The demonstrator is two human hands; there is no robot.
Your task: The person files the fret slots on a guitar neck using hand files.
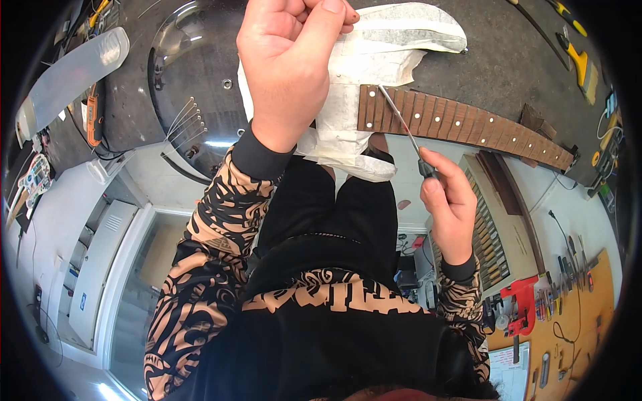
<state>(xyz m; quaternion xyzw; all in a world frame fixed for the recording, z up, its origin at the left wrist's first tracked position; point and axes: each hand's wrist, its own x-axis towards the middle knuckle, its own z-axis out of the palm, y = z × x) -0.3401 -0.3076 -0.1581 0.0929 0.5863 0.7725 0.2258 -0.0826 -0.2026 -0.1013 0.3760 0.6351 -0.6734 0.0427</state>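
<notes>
An electric guitar lies on the dark workbench, its body wrapped in pale masking paper and its brown fretted neck left bare, with white dot inlays. My right hand grips the dark handle of a slim tool with a long thin metal shaft. The shaft crosses the body end of the fretboard, its tip near the last frets; whether it touches cannot be made out. Over the wrapped body, my left hand is raised with curled fingers and the thumb against them. Anything pinched there is too small or hidden to name.
A clear curved plastic piece and an orange-handled tool are at the bench's left. Guitar strings with ball ends lie near the left edge. A yellow-handled brush is at right. Below hang a red clamp and several tools.
</notes>
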